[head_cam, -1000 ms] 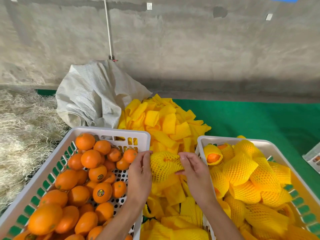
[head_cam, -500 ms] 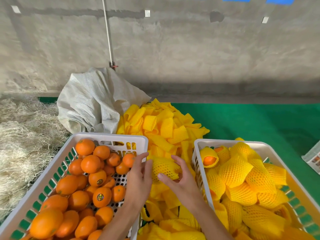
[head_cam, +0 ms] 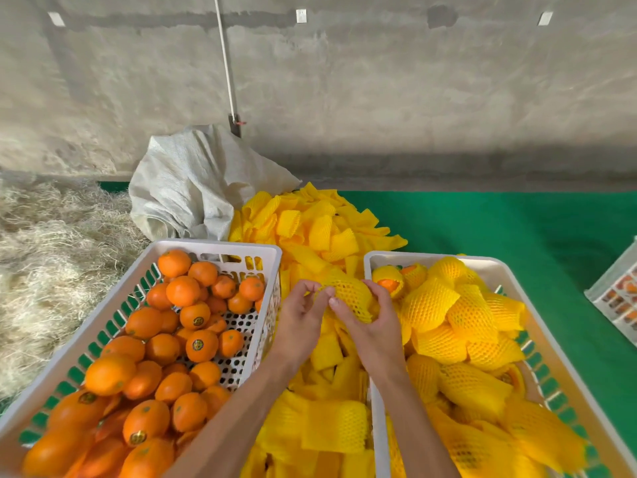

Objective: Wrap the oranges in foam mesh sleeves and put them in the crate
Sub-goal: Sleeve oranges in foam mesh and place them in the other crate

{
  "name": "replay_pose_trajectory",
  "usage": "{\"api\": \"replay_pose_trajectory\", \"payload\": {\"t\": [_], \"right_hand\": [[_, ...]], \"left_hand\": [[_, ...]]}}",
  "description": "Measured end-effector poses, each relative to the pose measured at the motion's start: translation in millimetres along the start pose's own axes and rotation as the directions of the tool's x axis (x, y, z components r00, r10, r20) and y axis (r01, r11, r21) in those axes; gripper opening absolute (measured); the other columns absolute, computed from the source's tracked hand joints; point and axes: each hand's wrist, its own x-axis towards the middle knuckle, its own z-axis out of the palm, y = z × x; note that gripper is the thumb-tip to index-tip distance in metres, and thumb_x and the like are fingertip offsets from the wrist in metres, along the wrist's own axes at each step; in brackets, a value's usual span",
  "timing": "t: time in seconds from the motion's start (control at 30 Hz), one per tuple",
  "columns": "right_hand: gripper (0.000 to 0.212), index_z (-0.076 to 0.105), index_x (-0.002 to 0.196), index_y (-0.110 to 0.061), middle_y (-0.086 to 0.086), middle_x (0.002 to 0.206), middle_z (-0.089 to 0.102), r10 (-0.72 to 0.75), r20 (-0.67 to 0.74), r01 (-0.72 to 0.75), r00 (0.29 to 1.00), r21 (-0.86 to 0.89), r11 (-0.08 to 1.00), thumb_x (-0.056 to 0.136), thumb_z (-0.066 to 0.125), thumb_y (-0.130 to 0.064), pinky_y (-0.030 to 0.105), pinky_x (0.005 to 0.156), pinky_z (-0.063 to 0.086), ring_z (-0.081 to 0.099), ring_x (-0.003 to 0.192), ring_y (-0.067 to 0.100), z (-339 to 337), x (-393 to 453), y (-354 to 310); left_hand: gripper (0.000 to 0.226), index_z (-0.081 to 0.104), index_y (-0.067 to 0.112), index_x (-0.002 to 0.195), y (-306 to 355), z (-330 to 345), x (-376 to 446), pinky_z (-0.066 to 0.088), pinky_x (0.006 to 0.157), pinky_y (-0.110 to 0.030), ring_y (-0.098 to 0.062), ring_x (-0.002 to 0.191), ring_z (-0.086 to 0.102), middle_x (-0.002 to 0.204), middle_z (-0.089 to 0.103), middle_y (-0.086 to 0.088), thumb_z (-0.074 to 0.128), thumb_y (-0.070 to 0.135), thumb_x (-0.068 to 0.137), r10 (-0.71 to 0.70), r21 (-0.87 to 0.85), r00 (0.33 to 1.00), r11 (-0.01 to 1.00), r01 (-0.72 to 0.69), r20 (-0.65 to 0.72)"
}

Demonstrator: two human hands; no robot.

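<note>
- Left crate (head_cam: 241, 248) holds bare oranges (head_cam: 182, 290).
- Left hand (head_cam: 299, 319) pinches the sleeved orange (head_cam: 350, 295) by its mesh end.
- Right hand (head_cam: 370, 326) cups it, fingers curled, between crates.
- Right crate (head_cam: 510, 276) holds wrapped oranges (head_cam: 429, 305).

Matt foam mesh sleeves (head_cam: 320, 232), perforated plastic crate (head_cam: 220, 246), rough concrete wall (head_cam: 379, 98).

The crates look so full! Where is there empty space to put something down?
Bare green mat lies beyond the right crate, up to the wall. The left crate shows holed floor near its right wall. Between the crates, loose sleeves crowd everything.
</note>
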Motion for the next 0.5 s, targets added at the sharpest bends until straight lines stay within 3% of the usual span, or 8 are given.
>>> {"api": "replay_pose_trajectory", "payload": {"t": [0.03, 0.1, 0.13, 0.2, 0.27, 0.33, 0.4, 0.5], "right_hand": [[0.077, 0.05, 0.139, -0.037, -0.015, 0.136, 0.056, -0.018, -0.043, 0.016, 0.999, -0.036, 0.999, 0.075, 0.081, -0.066, 0.035, 0.105, 0.052, 0.054, 0.128, 0.008, -7.9, -4.0, -2.7], [0.076, 0.05, 0.139, -0.034, -0.016, 0.134, 0.052, -0.073, -0.15, 0.056, 0.986, -0.109, 0.992, 0.076, 0.081, -0.064, 0.027, 0.102, 0.05, 0.051, 0.127, 0.004, -22.4, -13.0, -6.5], [0.076, 0.049, 0.139, -0.033, -0.015, 0.133, 0.05, -0.102, -0.205, 0.071, 0.973, -0.154, 0.986, 0.077, 0.08, -0.063, 0.021, 0.098, 0.047, 0.049, 0.125, 0.003, -29.4, -18.9, -6.9], [0.076, 0.046, 0.141, -0.031, -0.012, 0.134, 0.044, -0.161, -0.292, 0.084, 0.943, -0.26, 0.962, 0.079, 0.08, -0.058, 0.014, 0.09, 0.042, 0.045, 0.121, 0.002, -42.7, -29.4, -5.5], [0.075, 0.043, 0.144, -0.026, -0.006, 0.14, 0.039, -0.2, -0.32, 0.065, 0.926, -0.385, 0.921, 0.083, 0.08, -0.05, 0.021, 0.087, 0.044, 0.044, 0.122, 0.009, -52.6, -37.4, -3.1], [0.073, 0.045, 0.145, -0.018, 0.004, 0.144, 0.043, -0.204, -0.297, 0.018, 0.933, -0.528, 0.849, 0.086, 0.08, -0.044, 0.031, 0.089, 0.047, 0.045, 0.128, 0.021, -56.6, -42.5, 0.0], [0.068, 0.052, 0.142, -0.011, 0.012, 0.143, 0.05, -0.219, -0.2, 0.031, 0.955, -0.667, 0.744, 0.088, 0.08, -0.039, 0.042, 0.102, 0.046, 0.045, 0.133, 0.031, -51.9, -48.0, 2.0], [0.052, 0.062, 0.132, -0.008, 0.014, 0.141, 0.055, -0.202, 0.029, 0.149, 0.979, -0.78, 0.608, 0.09, 0.078, -0.033, 0.046, 0.117, 0.033, 0.044, 0.139, 0.034, -27.0, -56.1, 2.7]], "left_hand": [[0.02, 0.055, 0.006, 0.091, 0.3, 6.6, -2.0, 0.028, 0.049, -0.019, -0.005, 0.052, 0.03, 0.057, 0.042, 0.012, 0.06, 0.019, 0.104, 0.0, 0.002, 0.999, 1.0, 0.0, 0.033], [0.018, 0.058, 0.006, 0.093, 1.4, 18.3, -6.8, 0.043, 0.06, -0.021, -0.005, 0.061, 0.045, 0.066, 0.052, 0.007, 0.057, 0.019, 0.106, -0.021, 0.003, 0.991, 1.0, 0.021, 0.135], [0.016, 0.06, 0.006, 0.097, 2.0, 23.4, -10.2, 0.053, 0.073, -0.029, -0.012, 0.073, 0.055, 0.076, 0.06, 0.002, 0.056, 0.019, 0.106, -0.042, -0.015, 0.982, 0.999, 0.046, 0.183], [0.016, 0.064, 0.01, 0.11, 3.1, 25.6, -15.7, 0.057, 0.096, -0.041, -0.018, 0.103, 0.067, 0.104, 0.072, 0.001, 0.056, 0.023, 0.107, -0.046, -0.03, 0.977, 0.998, 0.054, 0.21], [0.019, 0.063, 0.014, 0.119, 7.3, 12.9, -18.6, 0.057, 0.098, -0.04, -0.019, 0.115, 0.069, 0.122, 0.072, 0.002, 0.053, 0.026, 0.108, 0.001, -0.049, 0.984, 0.999, 0.008, 0.18], [0.016, 0.062, 0.015, 0.117, 8.1, -13.9, -17.7, 0.058, 0.095, -0.044, -0.025, 0.114, 0.07, 0.125, 0.072, -0.004, 0.05, 0.022, 0.109, 0.028, -0.049, 0.992, 0.999, -0.022, 0.124], [0.013, 0.063, 0.015, 0.114, 5.1, -48.2, -13.3, 0.055, 0.094, -0.044, -0.029, 0.113, 0.068, 0.123, 0.07, -0.011, 0.051, 0.016, 0.108, 0.055, 0.051, 0.996, 0.997, -0.058, 0.07], [0.017, 0.064, 0.009, 0.119, -6.0, -102.9, -13.4, 0.05, 0.091, -0.017, -0.011, 0.112, 0.064, 0.125, 0.067, -0.007, 0.05, 0.01, 0.108, 0.081, 0.283, 0.997, 0.956, -0.077, 0.0]]}}
